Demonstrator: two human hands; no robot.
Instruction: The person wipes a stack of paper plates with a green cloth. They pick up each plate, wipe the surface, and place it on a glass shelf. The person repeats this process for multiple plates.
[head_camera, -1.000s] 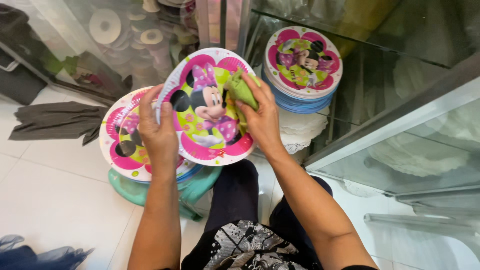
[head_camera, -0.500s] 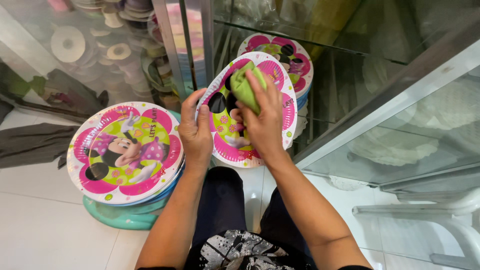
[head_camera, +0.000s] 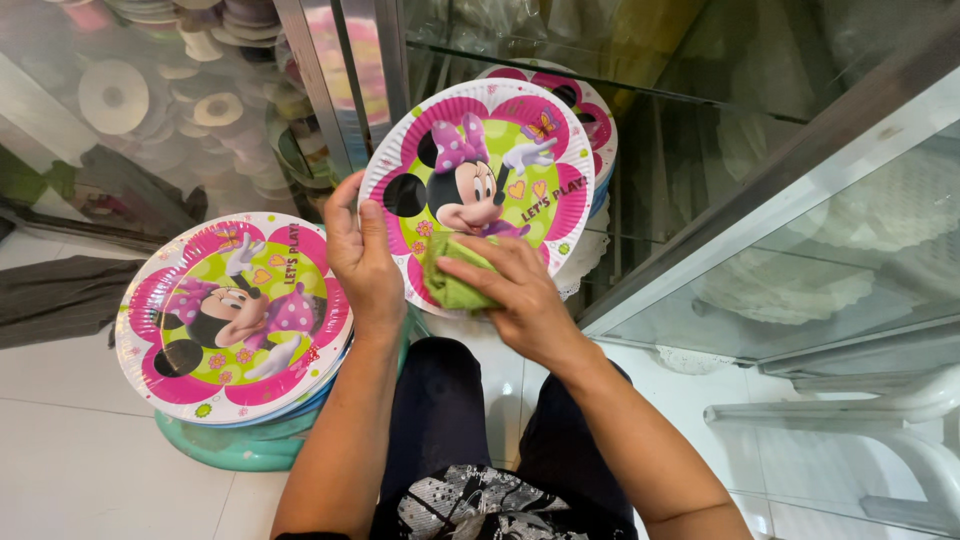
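Note:
My left hand (head_camera: 362, 262) grips the left rim of a round paper plate (head_camera: 520, 170) with a pink border, green middle and a cartoon mouse, held tilted up before me. My right hand (head_camera: 515, 295) presses a folded green cloth (head_camera: 452, 283) against the plate's lower part. A stack of the same plates (head_camera: 232, 312) lies flat at my left on a teal plastic stool (head_camera: 232, 447). Another stack (head_camera: 590, 115) sits behind the held plate on a glass shelf, mostly hidden by it.
A glass cabinet with a metal frame (head_camera: 745, 205) stands ahead and to the right, white lace doilies (head_camera: 785, 290) inside. A dark cloth (head_camera: 55, 297) lies on the white tile floor at left. My dark-trousered knees (head_camera: 440, 420) are below the plate.
The held plate has turned so the cartoon mouse faces me upright. My right hand with the cloth has slid from the plate's top down to its lower part.

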